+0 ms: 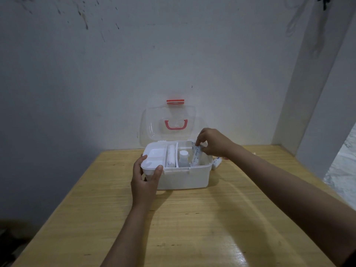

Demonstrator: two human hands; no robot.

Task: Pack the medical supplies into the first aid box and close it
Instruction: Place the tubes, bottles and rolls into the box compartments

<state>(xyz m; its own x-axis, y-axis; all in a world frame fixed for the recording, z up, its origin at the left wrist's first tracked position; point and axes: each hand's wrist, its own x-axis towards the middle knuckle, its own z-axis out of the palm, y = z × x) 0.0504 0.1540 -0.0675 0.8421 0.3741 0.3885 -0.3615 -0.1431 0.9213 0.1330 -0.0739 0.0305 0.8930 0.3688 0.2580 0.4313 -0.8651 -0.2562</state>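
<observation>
A white first aid box (185, 178) stands open near the table's far edge, its clear lid (154, 124) with a red handle and latch raised against the wall. My left hand (145, 179) grips the box's front left corner. My right hand (211, 141) pinches a printed white packet (196, 156) that stands tilted in the box's right compartment. A white bandage roll (171, 156) lies in a middle slot, and a small clear bottle (183, 157) stands beside it. The left tray section is bare.
The box sits on a yellow wooden table (192, 218) against a grey wall. Another white printed packet (217, 162) lies on the table just right of the box, partly behind my right wrist. A doorway opens at far right.
</observation>
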